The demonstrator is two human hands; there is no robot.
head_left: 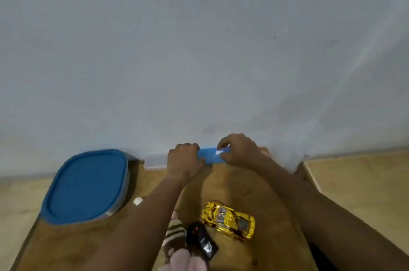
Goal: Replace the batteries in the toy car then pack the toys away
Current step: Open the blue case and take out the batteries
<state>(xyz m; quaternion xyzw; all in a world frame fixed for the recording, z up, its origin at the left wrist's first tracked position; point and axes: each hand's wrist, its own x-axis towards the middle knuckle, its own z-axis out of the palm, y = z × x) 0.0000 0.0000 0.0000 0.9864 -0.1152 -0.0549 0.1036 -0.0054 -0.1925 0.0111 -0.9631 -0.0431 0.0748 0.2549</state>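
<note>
Wooden tabletop (232,184): outstretched left grip (183,160) and right grip (240,151) clasp blue pack (210,157).

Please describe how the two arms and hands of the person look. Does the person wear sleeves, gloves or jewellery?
Both arms are bare. The left hand and the right hand have no glove, and no ring shows on the fingers in view. The left forearm and the right forearm show no sleeve, watch or bracelet down to the frame edge.

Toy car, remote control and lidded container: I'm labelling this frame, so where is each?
Gold toy car (230,220): head view, on its roof.
Black remote control (202,242): head view, middle of body.
Blue-lidded container (86,184): head view, centre of lid.
</note>
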